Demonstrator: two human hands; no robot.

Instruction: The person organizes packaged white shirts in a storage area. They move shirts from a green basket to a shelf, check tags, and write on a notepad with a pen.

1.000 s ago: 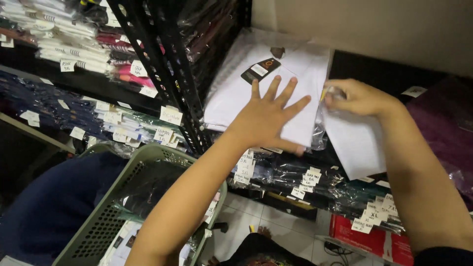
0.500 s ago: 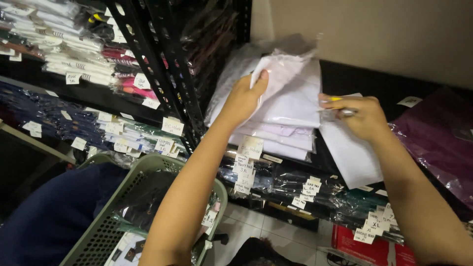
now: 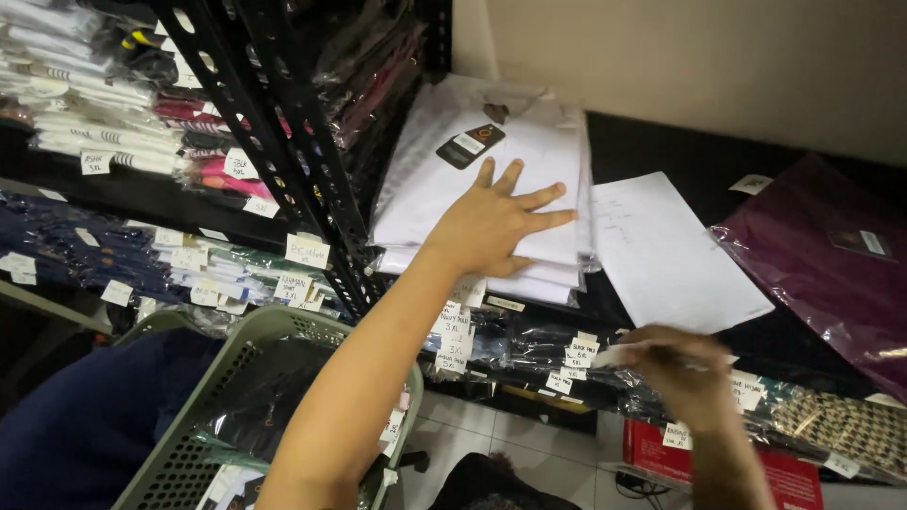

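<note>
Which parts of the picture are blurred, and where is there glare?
Head view: the right hand is smeared by motion blur; the left hand, flat on the white packaged shirts, is sharp; glare streaks the plastic of the maroon packaged garment.

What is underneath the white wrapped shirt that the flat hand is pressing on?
Under the top white plastic-wrapped folded shirt, pressed by the left hand, lie more white wrapped shirts, only their edges showing. The exact count and the shelf beneath are covered.
</note>
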